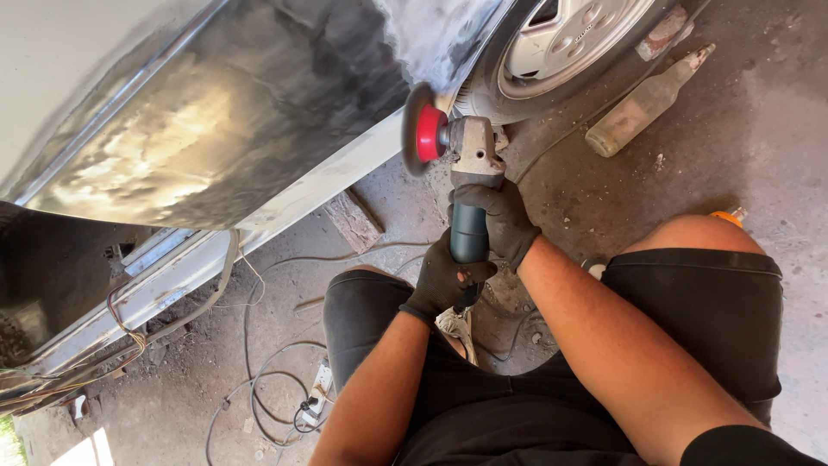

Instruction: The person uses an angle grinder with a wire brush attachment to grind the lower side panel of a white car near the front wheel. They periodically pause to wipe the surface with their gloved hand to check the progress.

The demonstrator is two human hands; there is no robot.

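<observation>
Both gloved hands [470, 255] hide the grinder [470, 173] body.

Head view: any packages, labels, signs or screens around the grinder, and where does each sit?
Bottle: lying on the concrete by the wheel, upper right; long, dusty, yellowish, no clear label.
Orange-capped container: behind the right knee, mostly hidden.
Power strip: on the floor, lower centre; white, cords plugged in.
No signs or screens.
</observation>
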